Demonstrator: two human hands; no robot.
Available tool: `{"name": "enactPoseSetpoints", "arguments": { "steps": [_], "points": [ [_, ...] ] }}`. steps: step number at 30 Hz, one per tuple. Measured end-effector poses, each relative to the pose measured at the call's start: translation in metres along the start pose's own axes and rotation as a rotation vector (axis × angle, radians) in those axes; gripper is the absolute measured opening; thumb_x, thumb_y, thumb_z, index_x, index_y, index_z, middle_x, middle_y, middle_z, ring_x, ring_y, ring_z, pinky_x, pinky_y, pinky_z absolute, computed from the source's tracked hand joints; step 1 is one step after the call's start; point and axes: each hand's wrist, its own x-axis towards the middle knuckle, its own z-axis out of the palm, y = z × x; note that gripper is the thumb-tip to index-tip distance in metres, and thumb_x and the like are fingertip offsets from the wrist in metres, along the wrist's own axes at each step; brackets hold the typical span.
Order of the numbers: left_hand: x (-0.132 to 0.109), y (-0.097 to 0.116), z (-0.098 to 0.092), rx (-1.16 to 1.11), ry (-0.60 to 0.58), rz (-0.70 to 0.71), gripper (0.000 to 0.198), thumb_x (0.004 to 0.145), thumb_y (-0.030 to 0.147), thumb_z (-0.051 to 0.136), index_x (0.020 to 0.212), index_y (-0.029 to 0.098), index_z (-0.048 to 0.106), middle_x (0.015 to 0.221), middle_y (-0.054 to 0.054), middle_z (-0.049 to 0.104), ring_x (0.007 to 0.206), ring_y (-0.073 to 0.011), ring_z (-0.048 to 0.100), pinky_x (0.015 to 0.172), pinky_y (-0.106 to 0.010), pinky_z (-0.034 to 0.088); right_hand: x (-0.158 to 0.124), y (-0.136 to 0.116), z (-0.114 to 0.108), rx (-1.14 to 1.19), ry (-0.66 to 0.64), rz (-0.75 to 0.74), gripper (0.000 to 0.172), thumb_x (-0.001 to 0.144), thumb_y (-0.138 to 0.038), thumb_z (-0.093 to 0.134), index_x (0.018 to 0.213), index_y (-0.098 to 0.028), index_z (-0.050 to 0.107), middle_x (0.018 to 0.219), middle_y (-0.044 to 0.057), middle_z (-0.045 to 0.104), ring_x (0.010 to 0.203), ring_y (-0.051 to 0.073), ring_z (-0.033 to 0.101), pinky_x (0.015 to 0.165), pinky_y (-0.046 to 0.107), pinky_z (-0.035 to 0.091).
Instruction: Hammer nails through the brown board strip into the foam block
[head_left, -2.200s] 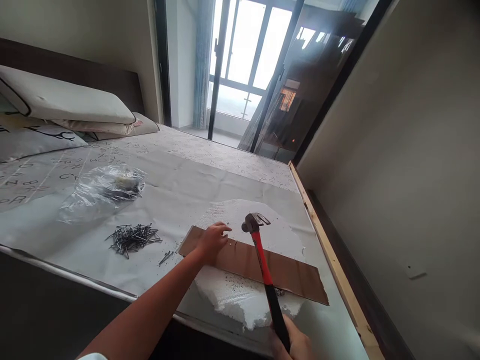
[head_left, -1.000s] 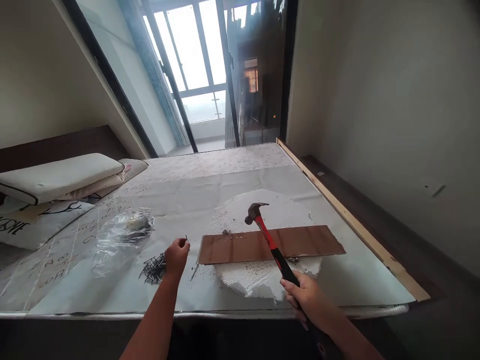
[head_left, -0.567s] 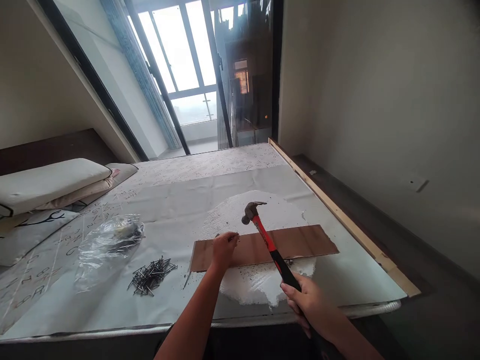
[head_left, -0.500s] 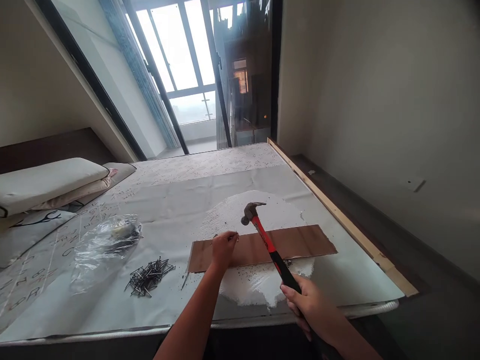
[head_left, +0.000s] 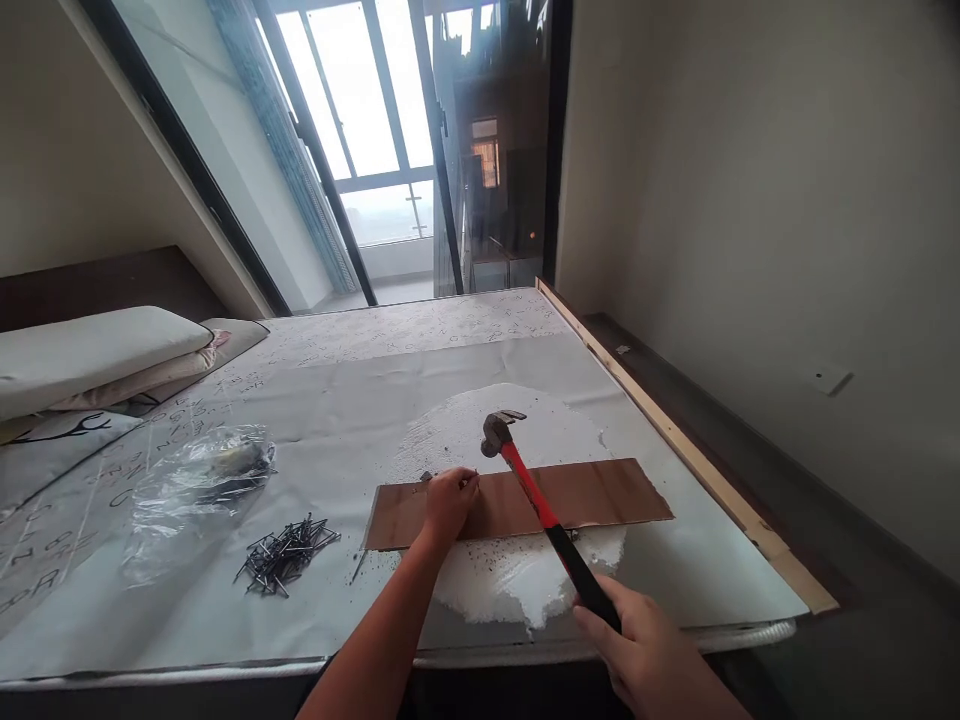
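Head view: nearest, the right hand has its grip clenched around the black end of a red-handled hammer, whose head hangs above the brown board. Further off, the left hand rests on that board, fingertips pinched on a nail. The board lies on white foam on the bed. Left lie loose nails, beyond them a plastic bag.
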Motion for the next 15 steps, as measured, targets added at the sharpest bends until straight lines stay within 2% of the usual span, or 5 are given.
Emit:
{"name": "enactPoseSetpoints", "arguments": {
  "steps": [3,6,10,13,15],
  "points": [
    [-0.003,-0.001,0.000,-0.021,0.011,0.024,0.015,0.078,0.021,0.055,0.078,0.020,0.070,0.084,-0.004,0.072,0.081,-0.0177,0.063,0.074,-0.027,0.044,-0.001,0.000,0.000,-0.166,-0.046,-0.141,0.038,0.080,-0.053,0.047,0.078,-0.017,0.060,0.060,0.001,0.057,0.056,0.015,0.049,0.055,0.024,0.039],
    [-0.005,-0.002,0.001,0.007,0.019,0.009,0.015,0.077,0.019,0.055,0.073,0.020,0.069,0.079,-0.003,0.071,0.075,-0.0165,0.062,0.068,-0.026,0.042,0.001,0.003,0.003,-0.222,-0.069,-0.167,0.039,0.080,-0.052,0.045,0.077,-0.017,0.061,0.070,0.004,0.063,0.066,0.018,0.053,0.062,0.026,0.040],
    [-0.008,-0.004,0.002,0.029,0.026,-0.009,0.016,0.078,0.020,0.055,0.069,0.019,0.068,0.074,-0.004,0.069,0.071,-0.0160,0.060,0.065,-0.026,0.040,0.003,0.012,0.005,-0.273,-0.084,-0.190,0.046,0.079,-0.057,0.043,0.081,-0.016,0.062,0.066,0.004,0.062,0.062,0.018,0.053,0.059,0.027,0.039],
    [-0.008,-0.007,0.004,-0.014,0.036,0.011,0.014,0.077,0.018,0.055,0.073,0.019,0.069,0.077,-0.003,0.069,0.074,-0.0157,0.060,0.068,-0.026,0.040,0.004,0.018,0.004,-0.326,-0.074,-0.200,0.048,0.079,-0.061,0.040,0.078,-0.017,0.059,0.058,0.001,0.056,0.056,0.017,0.050,0.055,0.026,0.037],
    [-0.008,-0.009,0.005,-0.014,0.043,0.018,0.014,0.077,0.018,0.056,0.069,0.018,0.068,0.076,-0.004,0.068,0.072,-0.0153,0.059,0.067,-0.025,0.040,0.006,0.020,0.004,-0.359,-0.061,-0.192,0.047,0.079,-0.061,0.040,0.074,-0.018,0.058,0.060,0.002,0.057,0.058,0.018,0.052,0.057,0.026,0.038]
  ]
}}
